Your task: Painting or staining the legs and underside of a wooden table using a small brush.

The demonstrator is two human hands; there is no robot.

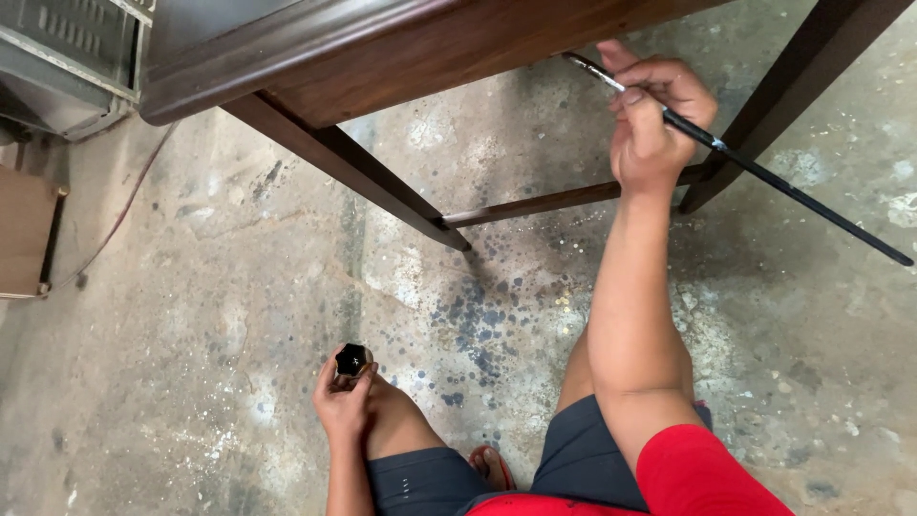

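Observation:
My right hand [655, 119] is raised and grips a long thin black paintbrush [764, 172], its tip pointing up-left toward the underside edge of a dark brown wooden table [382, 53]. My left hand [344, 401] rests on my left knee and holds a small black jar [352, 360] with dark liquid inside. The table's slanted legs [353, 167] and a thin crossbar [535, 203] stand in front of me. I wear a red shirt and dark shorts.
The concrete floor [239, 306] is stained and spattered with dark paint spots. A grey metal unit [67, 57] stands at the top left, a brown cardboard box [24, 234] at the left edge. A thin cable [119, 215] runs across the floor.

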